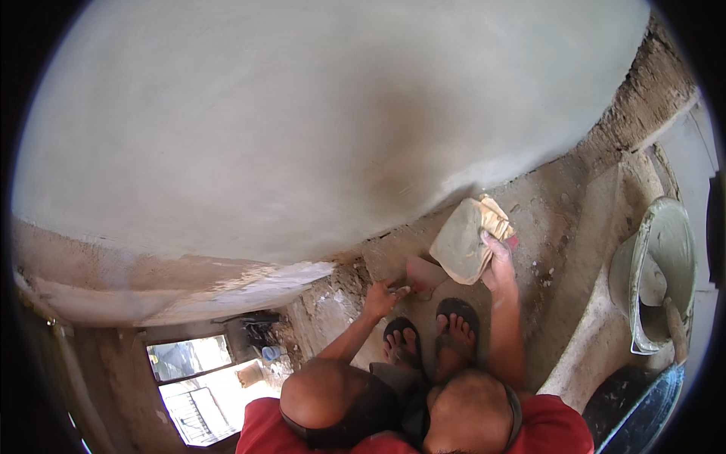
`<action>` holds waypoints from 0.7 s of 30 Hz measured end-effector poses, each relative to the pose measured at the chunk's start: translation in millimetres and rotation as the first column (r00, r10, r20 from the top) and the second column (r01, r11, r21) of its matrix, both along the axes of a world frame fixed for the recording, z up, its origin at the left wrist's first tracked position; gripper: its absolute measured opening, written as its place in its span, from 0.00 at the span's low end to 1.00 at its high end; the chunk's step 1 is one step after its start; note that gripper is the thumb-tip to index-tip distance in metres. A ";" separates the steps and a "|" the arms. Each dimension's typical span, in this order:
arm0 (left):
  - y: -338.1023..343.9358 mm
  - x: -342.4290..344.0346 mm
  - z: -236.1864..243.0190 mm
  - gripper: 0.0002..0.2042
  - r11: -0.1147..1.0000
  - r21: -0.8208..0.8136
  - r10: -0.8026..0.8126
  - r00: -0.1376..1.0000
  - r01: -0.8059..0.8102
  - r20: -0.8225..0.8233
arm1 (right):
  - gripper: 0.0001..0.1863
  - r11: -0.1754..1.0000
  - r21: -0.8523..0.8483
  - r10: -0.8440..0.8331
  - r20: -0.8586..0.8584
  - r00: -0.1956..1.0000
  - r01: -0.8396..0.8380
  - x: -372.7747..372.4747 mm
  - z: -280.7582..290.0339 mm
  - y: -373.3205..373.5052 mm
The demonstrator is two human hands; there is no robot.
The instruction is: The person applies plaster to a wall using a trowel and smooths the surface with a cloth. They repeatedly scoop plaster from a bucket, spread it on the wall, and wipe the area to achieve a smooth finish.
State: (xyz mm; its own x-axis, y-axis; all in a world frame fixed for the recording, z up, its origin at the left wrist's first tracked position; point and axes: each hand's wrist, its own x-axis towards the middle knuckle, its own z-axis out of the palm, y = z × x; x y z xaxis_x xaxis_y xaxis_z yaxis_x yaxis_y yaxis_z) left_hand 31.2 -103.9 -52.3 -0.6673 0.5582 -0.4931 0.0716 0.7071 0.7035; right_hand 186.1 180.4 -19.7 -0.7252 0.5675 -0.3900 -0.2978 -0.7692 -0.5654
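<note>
In my right hand (pixel 497 261) is a flat grey-smeared piece (pixel 458 240) with crumpled tan, paper-like folds at its upper right; its exact kind is unclear. My fingers are closed round its right edge, close to the foot of a smooth plastered wall (pixel 302 129). My left hand (pixel 383 298) is empty, fingers apart, low in front of my left knee. Just beyond its fingertips lies a dull reddish piece (pixel 425 274) on the dusty floor, partly covered by the flat piece.
A mortar-stained bucket (pixel 635 284) stands at the right with a handled tool (pixel 675 329) in it. Nearer is a dark basin (pixel 635 412) with a bluish rim. Rough bare wall (pixel 658 83) borders the plaster. A bright opening (pixel 198 390) lies at lower left. My sandalled feet (pixel 456 327) are below.
</note>
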 end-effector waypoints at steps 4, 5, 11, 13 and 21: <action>16.3 -14.6 31.2 0.29 0.993 -0.059 -0.103 0.989 0.098 -0.105 | 0.31 0.988 -0.127 -0.112 -0.228 0.967 0.085 -6.3 18.5 -11.1; 19.4 -18.4 45.0 0.29 0.994 -0.046 -0.104 0.988 0.100 -0.111 | 0.31 0.978 -0.194 -0.127 -0.294 0.947 0.071 -10.8 23.2 -14.0; -16.8 -45.9 67.7 0.26 0.997 0.004 -0.081 0.994 0.082 -0.067 | 0.31 0.955 -0.292 -0.135 -0.575 0.807 -0.049 -19.3 12.0 -16.9; -28.6 -57.3 89.3 0.26 0.986 -0.067 -0.158 0.982 0.152 -0.103 | 0.30 0.944 -0.314 -0.102 -0.574 0.813 -0.103 -19.2 -2.3 -9.2; -74.3 -123.5 206.4 0.27 0.811 -0.536 -0.311 0.949 0.234 -0.056 | 0.30 0.925 0.185 -0.359 0.137 0.923 0.332 -20.5 -0.3 16.3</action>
